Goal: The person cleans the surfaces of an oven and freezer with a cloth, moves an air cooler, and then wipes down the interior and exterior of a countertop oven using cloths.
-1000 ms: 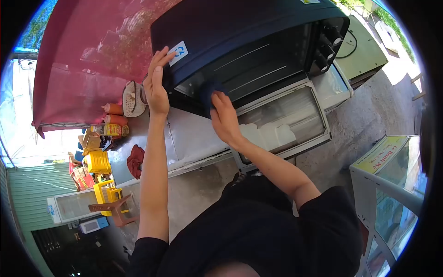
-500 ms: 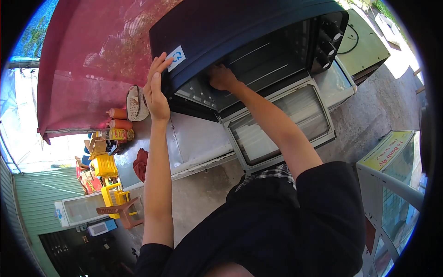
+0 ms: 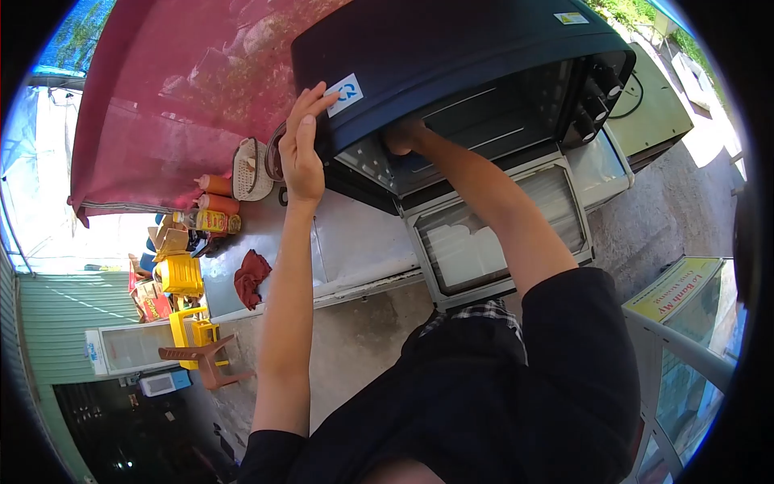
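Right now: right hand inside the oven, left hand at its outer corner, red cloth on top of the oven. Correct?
One miss: the head view shows the red cloth on the metal table. Right hand inside the oven, left hand at its outer corner: correct.

The countertop oven (image 3: 451, 56) is standing on the counter (image 3: 363, 242), its glass door (image 3: 506, 230) hanging open in front. Control knobs (image 3: 595, 106) are lining its right side. A basket (image 3: 251, 171) is sitting to its left, with squeeze bottles (image 3: 218, 203) standing beyond. A cloth (image 3: 252, 278) is lying near the counter's front-left edge. A display case (image 3: 685, 305) is standing right of the counter, chairs (image 3: 205, 355) left.
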A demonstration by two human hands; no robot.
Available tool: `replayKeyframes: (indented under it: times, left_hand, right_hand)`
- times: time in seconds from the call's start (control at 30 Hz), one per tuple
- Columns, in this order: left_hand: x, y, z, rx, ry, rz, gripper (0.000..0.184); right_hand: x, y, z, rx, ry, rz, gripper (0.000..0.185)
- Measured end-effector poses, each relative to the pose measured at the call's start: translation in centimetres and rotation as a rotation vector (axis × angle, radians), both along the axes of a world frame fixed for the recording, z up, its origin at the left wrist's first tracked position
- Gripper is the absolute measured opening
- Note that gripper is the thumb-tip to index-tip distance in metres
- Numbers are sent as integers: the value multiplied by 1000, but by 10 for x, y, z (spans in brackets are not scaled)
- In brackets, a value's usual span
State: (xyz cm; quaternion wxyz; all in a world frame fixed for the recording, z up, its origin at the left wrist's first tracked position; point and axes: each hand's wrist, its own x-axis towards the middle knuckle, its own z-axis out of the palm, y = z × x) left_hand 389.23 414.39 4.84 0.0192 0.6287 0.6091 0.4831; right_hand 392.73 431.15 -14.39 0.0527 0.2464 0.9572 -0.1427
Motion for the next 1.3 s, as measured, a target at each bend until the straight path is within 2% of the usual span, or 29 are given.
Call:
replayKeyframes:
  times: [0.03,0.1,0.13,0.17,0.2,0.27,0.3,0.37,0.5,0.6,0.67,0.77,0.8,0.87,0.9,0.97,1.0,1.03,1.1,1.13,1.2,1.23,1.3]
  left_hand:
    - [0,0,-2,12,-10,14,45]
    - [0,0,-3,15,-53,-4,43]
    - [-1,1,-2,23,-61,18,43]
    - [0,1,-3,37,-75,5,43]
    - [1,1,-4,52,-87,-18,42]
    - [0,2,-5,59,-101,-13,41]
    - [-1,2,-5,61,-87,-12,41]
    - [-2,2,-5,56,-80,-26,41]
    - [-2,3,-9,72,-91,-40,40]
    - [-3,2,-6,96,-56,-24,39]
    - [0,2,-7,118,-47,-1,39]
    - [7,-4,-2,186,246,249,33]
    - [15,-10,2,191,240,262,33]
    - [34,-27,14,297,285,247,30]
    - [53,-50,25,192,144,110,35]
    - [91,-104,55,25,-271,-374,35]
    - [106,-127,77,-64,-403,-623,33]
    - [120,-150,93,-164,-551,-743,37]
    - [128,-171,101,-241,-864,-1155,39]
    - [131,-176,97,-227,-885,-1134,39]
    - [151,-211,95,-213,-915,-1113,39]
    - [151,-204,93,-214,-925,-1114,39]
    - [140,-234,100,-226,-939,-1129,39]
  right_hand:
    - [18,1,3,74,180,-109,40]
    - [82,1,45,67,294,-381,25]
    - [117,2,47,198,411,-474,20]
    - [159,-1,46,219,687,-503,19]
    - [191,0,36,306,654,-538,21]
    - [235,-12,21,159,273,-658,29]
    - [235,-15,8,160,264,-666,29]
    - [233,-24,-25,415,376,-575,38]
    - [148,-54,-16,101,249,-377,47]
    - [110,-88,-6,121,178,-333,52]
    - [102,-99,-3,0,88,-100,51]
    - [99,-106,-12,155,193,-6,48]
    - [100,-104,-11,161,188,7,48]
    - [105,-97,-4,-39,189,-53,44]
    - [111,-98,5,-42,193,-64,44]
    - [130,-100,28,-72,161,-41,46]
    - [142,-93,42,-205,172,-150,43]
    - [151,-81,49,-340,181,-256,40]
    - [175,-56,40,-639,678,-485,39]
    - [173,-58,35,-648,651,-472,39]
    - [166,-69,42,-470,746,-513,40]
    - [149,-68,11,-349,741,-353,40]
    - [121,-92,-20,-57,554,-135,39]
